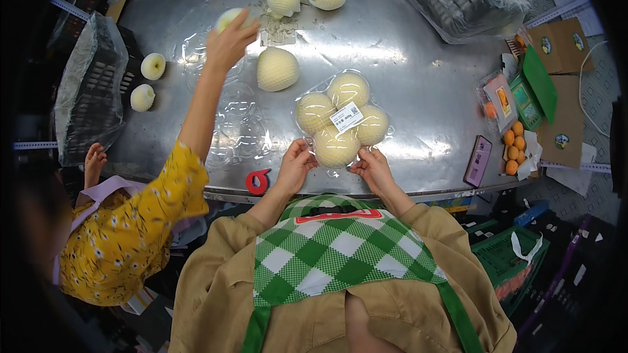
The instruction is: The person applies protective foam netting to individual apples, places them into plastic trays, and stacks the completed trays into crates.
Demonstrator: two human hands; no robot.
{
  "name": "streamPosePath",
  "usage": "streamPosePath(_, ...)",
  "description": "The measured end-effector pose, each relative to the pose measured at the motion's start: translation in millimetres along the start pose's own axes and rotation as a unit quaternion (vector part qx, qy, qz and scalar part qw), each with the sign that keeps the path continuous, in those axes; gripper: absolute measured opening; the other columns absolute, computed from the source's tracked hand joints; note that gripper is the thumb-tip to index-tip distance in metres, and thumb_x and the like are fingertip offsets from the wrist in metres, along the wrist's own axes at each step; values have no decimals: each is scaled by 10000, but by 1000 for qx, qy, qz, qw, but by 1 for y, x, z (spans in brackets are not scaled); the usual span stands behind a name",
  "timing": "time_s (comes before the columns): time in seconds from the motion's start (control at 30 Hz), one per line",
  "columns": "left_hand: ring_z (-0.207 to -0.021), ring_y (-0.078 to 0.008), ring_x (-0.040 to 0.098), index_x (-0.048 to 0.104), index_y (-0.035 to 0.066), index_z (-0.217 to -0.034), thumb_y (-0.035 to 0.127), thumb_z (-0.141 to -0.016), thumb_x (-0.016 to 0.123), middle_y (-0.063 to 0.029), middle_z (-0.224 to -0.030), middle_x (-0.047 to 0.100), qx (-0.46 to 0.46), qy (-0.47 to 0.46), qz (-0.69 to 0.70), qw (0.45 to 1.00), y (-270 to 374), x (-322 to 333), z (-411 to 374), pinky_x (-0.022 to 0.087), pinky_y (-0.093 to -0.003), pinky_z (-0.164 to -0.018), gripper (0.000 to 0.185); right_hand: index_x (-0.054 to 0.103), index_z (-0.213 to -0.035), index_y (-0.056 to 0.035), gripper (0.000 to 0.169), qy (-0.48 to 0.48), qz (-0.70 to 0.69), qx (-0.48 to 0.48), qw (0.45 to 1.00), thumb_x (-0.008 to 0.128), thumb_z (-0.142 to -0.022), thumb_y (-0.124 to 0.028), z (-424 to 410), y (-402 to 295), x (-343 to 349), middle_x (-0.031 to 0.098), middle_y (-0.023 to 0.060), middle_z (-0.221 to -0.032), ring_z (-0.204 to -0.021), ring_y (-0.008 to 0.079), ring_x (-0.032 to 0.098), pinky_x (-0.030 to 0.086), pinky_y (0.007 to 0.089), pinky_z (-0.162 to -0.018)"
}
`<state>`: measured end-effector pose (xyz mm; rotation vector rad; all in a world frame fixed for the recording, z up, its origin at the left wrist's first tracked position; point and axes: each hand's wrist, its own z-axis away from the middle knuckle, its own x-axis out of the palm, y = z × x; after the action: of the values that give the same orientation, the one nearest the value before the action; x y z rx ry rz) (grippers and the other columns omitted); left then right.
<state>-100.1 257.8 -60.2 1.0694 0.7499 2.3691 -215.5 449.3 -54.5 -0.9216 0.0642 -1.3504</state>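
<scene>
A clear plastic clamshell pack sits in front of me on the metal table, filled with several pale yellow fruits in white foam nets. A white printed label lies across its middle. My left hand pinches the near left edge of the pack between thumb and fingers. On the near right edge, my right hand has a similar pinch. Close to my left wrist, a red ring-shaped object lies at the table edge. One loose netted fruit rests just beyond the pack, to the left.
At left, a co-worker's hand is on a netted fruit above empty clear clamshells. Plastic-lined crates stand at left and far right. A phone, small orange fruits and a green scale occupy the right side.
</scene>
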Motion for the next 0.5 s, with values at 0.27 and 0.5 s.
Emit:
streamPosePath(0.27, -754, -82, 576, 534, 93, -998, 146, -916, 528, 0, -907, 603, 63, 25, -107, 992, -3, -3, -20, 467, -232, -618, 98, 495, -1037, -39, 234, 14, 39, 0, 999, 549, -922, -235, 6, 3, 10, 591, 68, -883, -713, 150, 615, 536, 315, -651)
streamPosePath(0.5, -732, -76, 565, 565, 106, -927, 238, -912, 543, 17, -858, 611, 61, 81, -132, 986, 16, 6, -5, 442, -225, -665, 134, 580, -789, -24, 265, -67, 411, 49, 908, 606, -879, -273, 30, -55, 17, 583, 41, -678, -621, 120, 586, 476, 256, -540)
